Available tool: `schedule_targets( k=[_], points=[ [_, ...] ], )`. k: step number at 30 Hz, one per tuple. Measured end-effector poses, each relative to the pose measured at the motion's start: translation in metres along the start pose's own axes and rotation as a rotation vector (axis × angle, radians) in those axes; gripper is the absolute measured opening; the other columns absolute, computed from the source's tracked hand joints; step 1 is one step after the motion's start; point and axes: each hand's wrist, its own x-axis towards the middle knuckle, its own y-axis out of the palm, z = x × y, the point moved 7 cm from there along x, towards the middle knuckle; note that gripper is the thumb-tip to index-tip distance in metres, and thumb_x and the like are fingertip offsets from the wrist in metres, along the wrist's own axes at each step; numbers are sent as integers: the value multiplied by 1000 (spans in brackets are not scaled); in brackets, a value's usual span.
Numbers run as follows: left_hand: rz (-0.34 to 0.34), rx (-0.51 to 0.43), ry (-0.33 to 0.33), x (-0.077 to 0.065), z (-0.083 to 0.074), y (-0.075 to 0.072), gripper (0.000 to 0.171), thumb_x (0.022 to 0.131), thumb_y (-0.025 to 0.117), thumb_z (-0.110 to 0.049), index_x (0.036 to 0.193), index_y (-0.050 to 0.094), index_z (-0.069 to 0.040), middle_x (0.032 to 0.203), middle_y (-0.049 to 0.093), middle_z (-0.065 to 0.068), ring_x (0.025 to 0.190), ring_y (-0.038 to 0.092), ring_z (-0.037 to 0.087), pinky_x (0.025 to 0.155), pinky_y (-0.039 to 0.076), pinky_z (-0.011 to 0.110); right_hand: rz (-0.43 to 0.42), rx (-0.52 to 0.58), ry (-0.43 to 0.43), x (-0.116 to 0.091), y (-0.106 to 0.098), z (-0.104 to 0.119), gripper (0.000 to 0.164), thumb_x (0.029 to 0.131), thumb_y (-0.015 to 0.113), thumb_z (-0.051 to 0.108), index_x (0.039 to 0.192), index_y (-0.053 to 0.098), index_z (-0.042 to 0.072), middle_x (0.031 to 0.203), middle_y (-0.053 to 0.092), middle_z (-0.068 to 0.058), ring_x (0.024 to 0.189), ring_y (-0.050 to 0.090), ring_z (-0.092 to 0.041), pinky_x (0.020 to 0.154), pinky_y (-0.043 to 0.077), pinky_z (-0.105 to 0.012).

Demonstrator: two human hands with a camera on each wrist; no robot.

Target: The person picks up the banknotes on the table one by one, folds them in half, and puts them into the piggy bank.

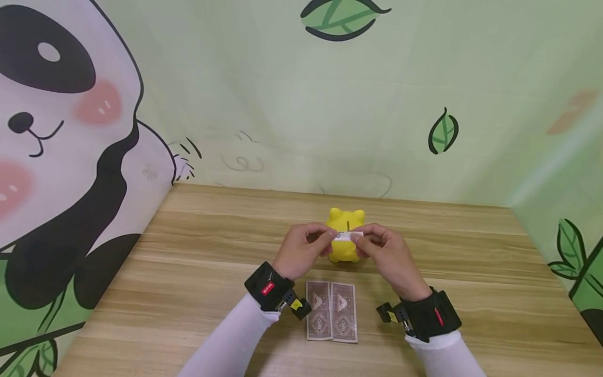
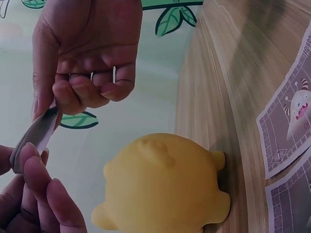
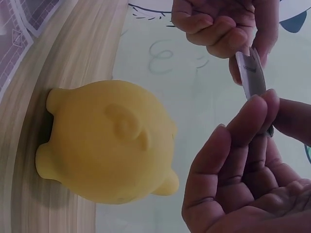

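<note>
A small folded strip of paper, like a folded play banknote (image 1: 344, 236), is held level between both hands above the yellow piggy bank (image 1: 343, 215). My left hand (image 1: 301, 251) pinches its left end between thumb and fingers. The right hand (image 1: 391, 257) pinches the other end in the same way. Both wrist views show the layered fold of the note (image 3: 252, 77), its ends hidden by fingertips. The piggy bank stands upright with its back to me, a curly tail (image 2: 156, 151) showing and a dark slot (image 1: 348, 225) on top.
Two brown printed play banknotes (image 1: 319, 311) lie side by side, nearer to me, on the wood-grain table (image 1: 212, 235). Green cloth walls (image 1: 273, 104) with leaf and panda drawings enclose the table at the back and sides. Each wrist wears a black strap with a small camera.
</note>
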Motion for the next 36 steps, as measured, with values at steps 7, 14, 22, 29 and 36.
schedule_targets(
  k=[7, 14, 22, 29, 36],
  points=[
    [43, 55, -11, 0, 2, 4, 27, 101, 68, -33, 104, 78, -8, 75, 63, 0, 69, 56, 14, 63, 48, 25, 31, 20, -13, 0, 3, 0, 25, 102, 68, 23, 115, 67, 2, 79, 65, 3, 78, 61, -14, 78, 56, -28],
    [60, 57, -6, -1, 3, 5, 29, 101, 69, -32, 102, 77, -4, 73, 61, -1, 70, 56, 14, 63, 49, 25, 44, 18, -18, 0, 5, 0, 24, 102, 67, 24, 115, 67, 3, 79, 64, 0, 77, 60, -15, 76, 54, -28],
    [44, 82, 3, -1, 1, 4, 27, 101, 69, -32, 94, 75, -7, 70, 58, -2, 66, 52, 13, 58, 42, 23, 62, 4, -19, 0, 7, 0, 28, 103, 65, 25, 116, 66, 0, 83, 66, -3, 81, 62, -18, 81, 58, -32],
    [46, 71, 6, -2, 0, 5, 22, 100, 69, -30, 86, 73, -13, 70, 57, -2, 66, 52, 13, 59, 43, 24, 109, 1, -36, 0, 11, -1, 27, 104, 64, 21, 114, 66, -3, 86, 67, -5, 84, 65, -20, 83, 61, -33],
    [56, 72, 6, -3, 0, 6, 24, 100, 70, -31, 85, 72, -13, 69, 57, -2, 66, 51, 13, 59, 42, 24, 127, 8, -75, -1, 13, 2, 23, 105, 62, 18, 110, 65, -4, 82, 66, -9, 78, 63, -16, 78, 59, -30]
  ],
)
